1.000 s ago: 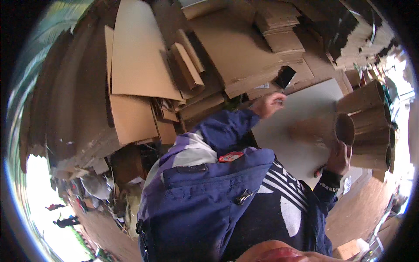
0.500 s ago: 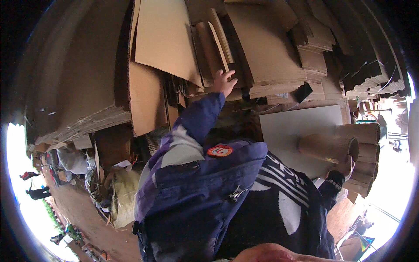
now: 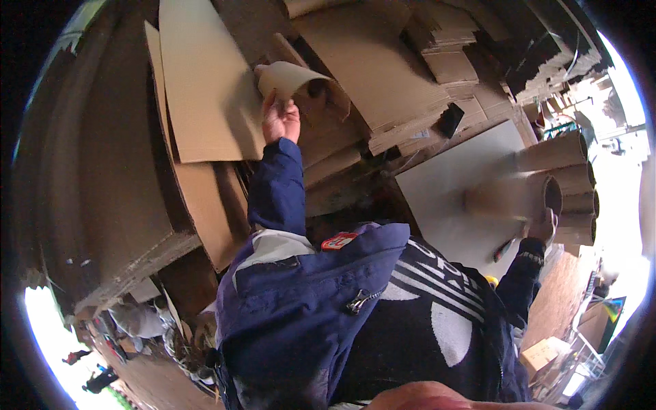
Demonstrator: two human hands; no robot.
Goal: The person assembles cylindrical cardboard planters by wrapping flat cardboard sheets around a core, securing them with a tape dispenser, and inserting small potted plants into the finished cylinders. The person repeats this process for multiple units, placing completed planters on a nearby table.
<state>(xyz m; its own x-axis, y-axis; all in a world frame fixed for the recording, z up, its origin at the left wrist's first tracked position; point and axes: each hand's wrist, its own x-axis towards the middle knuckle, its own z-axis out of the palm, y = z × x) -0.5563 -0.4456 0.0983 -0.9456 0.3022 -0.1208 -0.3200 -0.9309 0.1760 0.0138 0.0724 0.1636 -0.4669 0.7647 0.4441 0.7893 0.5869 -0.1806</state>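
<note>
My left hand [image 3: 281,123] reaches forward to a curled brown cardboard sheet [image 3: 294,78], its fingers closed on the near edge. The sheet bends into a half tube, its hollow side toward the right. At my right side, my right hand [image 3: 544,227] grips the open end of a brown cardboard tube [image 3: 502,195]. Motion blurs this tube, which lies over a white board [image 3: 437,174]. Beside it, more cardboard tubes [image 3: 552,154] are stacked, open ends to the right.
Flat cardboard sheets [image 3: 205,89] lean left of my left hand. Ahead lie stacked cardboard sheets [image 3: 383,75], with a small black object [image 3: 450,120] at their near edge. A slim dark object [image 3: 504,250] rests near my right sleeve. A small cardboard box [image 3: 538,357] is at lower right.
My left hand has moved left and gone from spread fingers to gripping the curled sheet, now raised and turned. My right hand stays at the tube's end. The view has shifted.
</note>
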